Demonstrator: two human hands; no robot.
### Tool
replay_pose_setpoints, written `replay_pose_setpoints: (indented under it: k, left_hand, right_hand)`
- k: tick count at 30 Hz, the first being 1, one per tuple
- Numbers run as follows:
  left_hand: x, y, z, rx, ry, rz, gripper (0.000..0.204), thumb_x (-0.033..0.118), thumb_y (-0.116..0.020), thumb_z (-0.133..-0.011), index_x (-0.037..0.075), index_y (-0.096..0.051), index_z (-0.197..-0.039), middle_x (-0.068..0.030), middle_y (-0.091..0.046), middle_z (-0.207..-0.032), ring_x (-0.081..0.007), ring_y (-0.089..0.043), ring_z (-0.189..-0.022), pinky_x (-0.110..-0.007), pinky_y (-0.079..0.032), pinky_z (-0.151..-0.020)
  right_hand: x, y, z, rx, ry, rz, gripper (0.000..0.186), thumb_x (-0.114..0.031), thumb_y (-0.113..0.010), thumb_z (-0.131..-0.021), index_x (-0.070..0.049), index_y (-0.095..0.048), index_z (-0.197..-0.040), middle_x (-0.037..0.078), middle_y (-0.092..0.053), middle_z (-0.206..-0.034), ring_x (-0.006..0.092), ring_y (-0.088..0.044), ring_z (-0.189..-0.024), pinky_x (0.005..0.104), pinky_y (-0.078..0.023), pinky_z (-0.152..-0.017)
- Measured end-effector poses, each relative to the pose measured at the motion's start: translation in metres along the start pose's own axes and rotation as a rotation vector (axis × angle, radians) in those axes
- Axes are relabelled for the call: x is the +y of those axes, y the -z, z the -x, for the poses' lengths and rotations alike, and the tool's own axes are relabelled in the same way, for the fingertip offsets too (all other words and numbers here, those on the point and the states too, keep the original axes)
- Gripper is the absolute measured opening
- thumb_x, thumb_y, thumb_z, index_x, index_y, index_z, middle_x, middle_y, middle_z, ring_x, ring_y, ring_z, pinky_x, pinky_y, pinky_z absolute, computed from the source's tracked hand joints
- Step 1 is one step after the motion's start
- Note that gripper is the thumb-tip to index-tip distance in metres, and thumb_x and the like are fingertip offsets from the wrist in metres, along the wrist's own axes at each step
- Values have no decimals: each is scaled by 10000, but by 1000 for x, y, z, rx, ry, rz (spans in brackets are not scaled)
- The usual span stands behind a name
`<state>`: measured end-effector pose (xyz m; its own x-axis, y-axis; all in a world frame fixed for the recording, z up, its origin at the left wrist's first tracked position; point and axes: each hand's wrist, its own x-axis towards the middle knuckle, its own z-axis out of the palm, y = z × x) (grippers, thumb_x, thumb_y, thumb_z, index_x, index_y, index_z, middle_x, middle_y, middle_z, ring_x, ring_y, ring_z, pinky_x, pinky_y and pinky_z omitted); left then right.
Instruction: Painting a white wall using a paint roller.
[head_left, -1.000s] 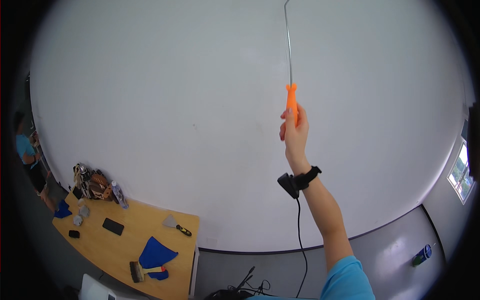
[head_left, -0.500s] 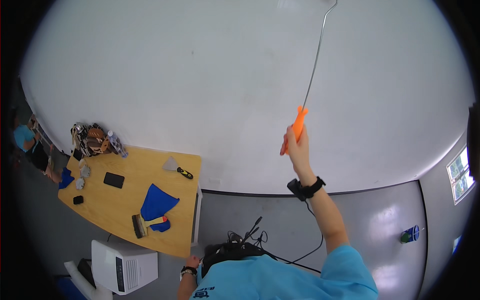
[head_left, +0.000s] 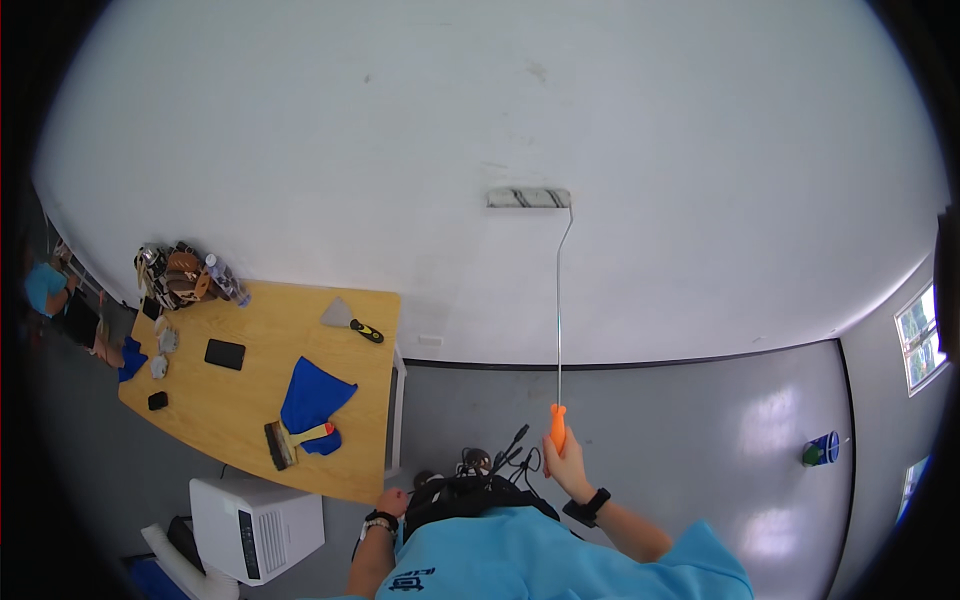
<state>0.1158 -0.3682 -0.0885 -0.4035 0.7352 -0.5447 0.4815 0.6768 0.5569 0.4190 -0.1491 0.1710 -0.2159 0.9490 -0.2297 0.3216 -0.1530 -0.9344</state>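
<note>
My right hand (head_left: pixel 566 462) grips the orange handle (head_left: pixel 556 425) of a paint roller. Its thin metal shaft rises to a grey-streaked roller sleeve (head_left: pixel 528 198) lying flat against the white wall (head_left: pixel 400 150). A black band sits on my right wrist. My left hand (head_left: pixel 390 502) hangs low at my side, fingers curled into a fist with nothing visible in it, close to the near corner of the wooden table (head_left: pixel 250 420).
On the table lie a blue cloth (head_left: pixel 312 392), a brush (head_left: pixel 290 442), a scraper (head_left: pixel 345 319), a black phone (head_left: pixel 224 353) and bottles (head_left: pixel 185 275). A white appliance (head_left: pixel 255 518) stands under it. Another person (head_left: pixel 55 300) sits far left. A small container (head_left: pixel 822 450) stands on the grey floor.
My right arm has come down from overhead to waist height, drawing the roller down the wall. The view has tilted downward, bringing my chest and left hand into sight.
</note>
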Motion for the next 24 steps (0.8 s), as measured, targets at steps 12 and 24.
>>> replay_pose_setpoints:
  k: [12,24]
  left_hand:
    - [32,26,-6,-155,45,44,274,258,-502,-893,32,-634,-973,-112,-692,-819,-225,-672,-745,-371,-521,-701]
    - [2,-2,-6,-201,212,173,272,272,-499,-901,58,-654,-963,-105,-702,-810,-229,-680,-715,-370,-530,-695]
  right_hand:
    - [-115,19,52,-148,-236,-293,212,-217,-516,-965,-14,-472,-1007,28,-507,-634,113,-512,-402,236,-411,-349]
    - [-150,28,32,-234,-336,-260,300,-245,-520,-955,23,-468,-1079,39,-535,-660,119,-531,-416,233,-434,-354]
